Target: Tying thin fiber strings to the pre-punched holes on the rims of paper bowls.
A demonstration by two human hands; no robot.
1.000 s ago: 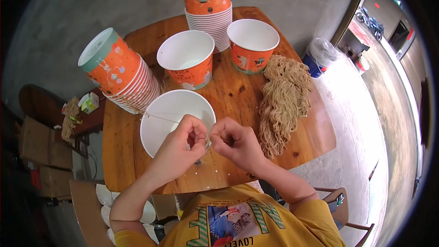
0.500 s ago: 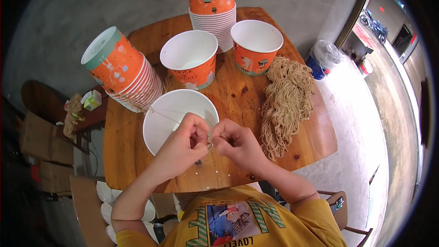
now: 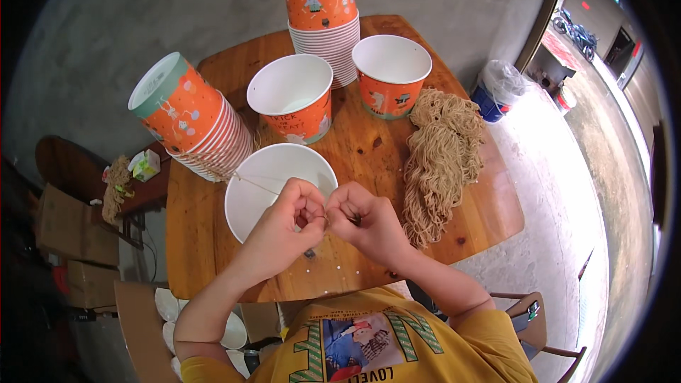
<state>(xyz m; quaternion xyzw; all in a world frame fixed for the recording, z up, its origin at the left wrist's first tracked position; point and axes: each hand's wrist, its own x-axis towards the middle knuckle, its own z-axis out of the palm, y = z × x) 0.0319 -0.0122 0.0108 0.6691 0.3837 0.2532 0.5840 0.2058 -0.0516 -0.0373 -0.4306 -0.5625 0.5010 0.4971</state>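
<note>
My left hand (image 3: pixel 285 225) and my right hand (image 3: pixel 369 223) meet over the near side of a paper bucket (image 3: pixel 273 164) with a white inside. Both are closed, thumbs pinched against fingers. A thin beige string (image 3: pixel 250 181) runs from my left hand across the bucket to strands by a tilted stack of orange paper buckets (image 3: pixel 186 115) on the left. Its other end seems to pass between my fingertips into my right hand. Something small and dark shows inside my right hand, its kind unclear. Right of my hands lies a beige yarn bundle (image 3: pixel 443 163).
Two upright orange buckets, one in the middle (image 3: pixel 291 89) and one farther right (image 3: pixel 391 78), stand before a tall upside-down stack (image 3: pixel 323 14). The wooden table (image 3: pixel 369 163) has rounded corners. A blue bin (image 3: pixel 491 105) stands on the floor at right; cardboard boxes (image 3: pixel 78 227) at left.
My fingertips have come closer together, and the right hand has turned slightly, showing the dark thing. The whole view has shifted a little. The buckets and yarn keep their places on the table.
</note>
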